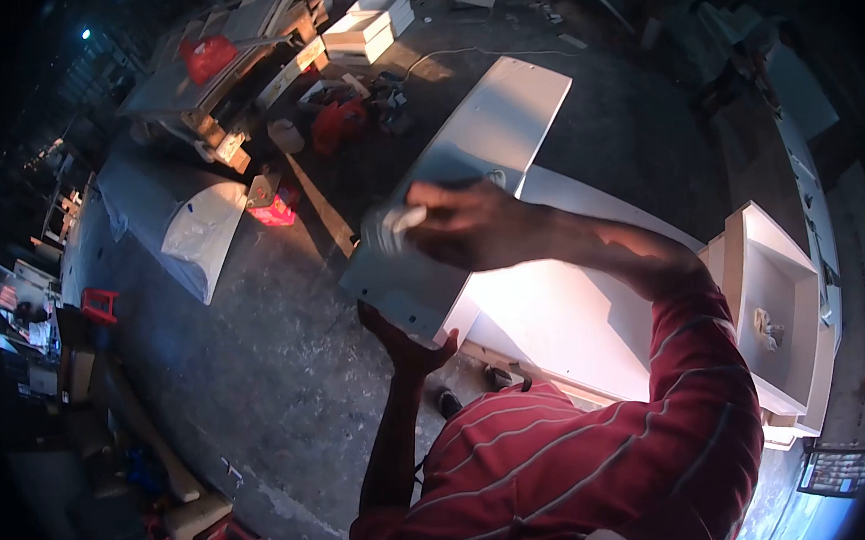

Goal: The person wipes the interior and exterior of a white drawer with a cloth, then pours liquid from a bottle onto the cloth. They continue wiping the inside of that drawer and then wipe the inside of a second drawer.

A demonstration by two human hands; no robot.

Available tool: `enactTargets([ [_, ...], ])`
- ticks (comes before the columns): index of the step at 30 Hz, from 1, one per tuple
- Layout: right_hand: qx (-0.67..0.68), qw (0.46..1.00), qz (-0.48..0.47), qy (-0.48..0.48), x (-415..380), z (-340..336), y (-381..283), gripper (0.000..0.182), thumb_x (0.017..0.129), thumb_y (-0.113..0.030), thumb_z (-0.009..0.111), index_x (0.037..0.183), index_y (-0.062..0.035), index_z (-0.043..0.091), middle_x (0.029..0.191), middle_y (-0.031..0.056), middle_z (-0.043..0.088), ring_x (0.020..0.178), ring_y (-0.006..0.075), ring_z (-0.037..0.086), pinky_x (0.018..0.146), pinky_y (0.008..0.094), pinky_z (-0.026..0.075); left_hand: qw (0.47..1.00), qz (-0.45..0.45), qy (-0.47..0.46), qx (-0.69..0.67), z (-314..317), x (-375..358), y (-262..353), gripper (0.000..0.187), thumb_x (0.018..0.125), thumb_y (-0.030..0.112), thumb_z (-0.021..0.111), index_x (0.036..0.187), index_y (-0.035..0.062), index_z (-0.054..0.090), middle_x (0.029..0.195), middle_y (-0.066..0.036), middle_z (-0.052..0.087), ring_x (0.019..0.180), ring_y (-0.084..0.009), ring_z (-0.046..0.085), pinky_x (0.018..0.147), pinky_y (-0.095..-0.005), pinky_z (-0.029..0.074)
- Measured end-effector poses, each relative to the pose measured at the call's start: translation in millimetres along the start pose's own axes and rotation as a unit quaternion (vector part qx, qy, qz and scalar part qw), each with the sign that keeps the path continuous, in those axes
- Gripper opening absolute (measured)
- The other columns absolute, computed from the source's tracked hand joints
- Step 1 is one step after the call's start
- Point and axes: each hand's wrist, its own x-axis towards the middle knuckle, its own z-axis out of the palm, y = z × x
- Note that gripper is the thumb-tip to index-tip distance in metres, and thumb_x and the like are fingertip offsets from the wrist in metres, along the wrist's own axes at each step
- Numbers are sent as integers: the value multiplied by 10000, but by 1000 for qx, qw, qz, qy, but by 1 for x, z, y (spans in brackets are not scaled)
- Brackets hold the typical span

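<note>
A long pale board (493,125) lies slantwise over a larger white panel (556,312). Small dark holes show near the board's near end. My right hand (469,222) is closed on a whitish cloth-like wad (390,229), blurred by motion, over the board's left edge. Below it, my left hand (408,344) grips the near end of the board, thumb at one edge and fingers at the other.
An open white drawer box (781,306) with a crumpled scrap inside stands at the right. A wooden table (164,83) bears a red bag (207,57). A plastic-covered panel (199,231) and a red box (270,203) are on the floor at left.
</note>
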Motion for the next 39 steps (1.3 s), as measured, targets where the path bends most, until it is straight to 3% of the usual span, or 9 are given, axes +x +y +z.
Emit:
enactTargets([
  [3, -106, 990, -62, 66, -7, 13, 55, 186, 841, -220, 555, 1008, -183, 631, 1119, 100, 563, 918, 281, 598, 837, 403, 474, 1000, 1, 2, -9, -1, 4, 2, 1209, 550, 508, 744, 1408, 29, 39, 1362, -258, 157, 1272, -421, 183, 1007, -565, 212],
  [10, -265, 868, 420, 0, -25, -81, 224, 344, 852, -376, 490, 1031, -114, 622, 849, 151, 663, 823, 306, 645, 751, 432, 499, 1000, 10, 15, -25, 2, 7, 6, 1228, 576, 506, 737, 1420, 36, -21, 1385, -267, 113, 1294, -434, 148, 1013, -570, 201],
  [14, -223, 936, 65, 266, 14, -23, 107, 227, 886, -243, 474, 990, -126, 638, 695, 135, 617, 703, 336, 624, 597, 415, 516, 999, 11, 15, -27, 2, 9, 7, 1221, 574, 503, 739, 1408, 14, -8, 1368, -249, 138, 1288, -407, 166, 1018, -548, 204],
  [21, -178, 980, -86, 9, 20, 33, -49, 236, 826, -197, 565, 1045, -251, 636, 1081, 88, 562, 721, 207, 632, 593, 324, 537, 999, 5, 8, -49, 4, 6, 4, 1245, 549, 480, 758, 1418, 25, -9, 1385, -271, 106, 1291, -434, 149, 1016, -560, 210],
  [26, -121, 937, 326, 22, -21, -13, 125, 455, 848, -525, 450, 988, -132, 633, 822, 82, 659, 830, 234, 637, 710, 365, 493, 999, -15, 12, -49, 10, 6, 8, 1258, 532, 440, 777, 1426, 42, -14, 1386, -281, 98, 1290, -452, 136, 1009, -584, 200],
  [27, -216, 950, 190, 124, -38, -32, 170, 457, 827, -519, 479, 939, -114, 659, 827, 101, 665, 858, 236, 639, 723, 364, 488, 999, -8, 19, -49, 10, 6, 10, 1259, 533, 438, 779, 1427, 45, -16, 1386, -282, 101, 1289, -453, 137, 1007, -586, 201],
  [28, -249, 849, 463, -56, -30, -78, 149, 399, 819, -453, 502, 901, -100, 668, 905, 123, 667, 897, 262, 634, 755, 374, 484, 998, -7, 18, -52, 9, 3, 11, 1259, 533, 438, 779, 1427, 45, -16, 1386, -282, 101, 1289, -453, 137, 1007, -586, 201],
  [30, -277, 789, 537, 113, -74, -104, 214, 473, 855, -475, 439, 961, -64, 648, 899, 136, 669, 866, 307, 644, 716, 397, 495, 998, -20, 18, -64, 11, 5, 9, 1259, 535, 439, 782, 1426, 44, -16, 1383, -285, 107, 1287, -455, 137, 1005, -588, 202],
  [39, 5, 965, 16, 260, -43, 52, -49, 166, 815, -153, 629, 908, -17, 610, 797, 95, 588, 690, 207, 594, 611, 319, 481, 999, -7, 31, -25, 9, 2, 5, 1210, 535, 458, 793, 1418, 33, 84, 1349, -320, 177, 1235, -458, 249, 990, -552, 293],
])
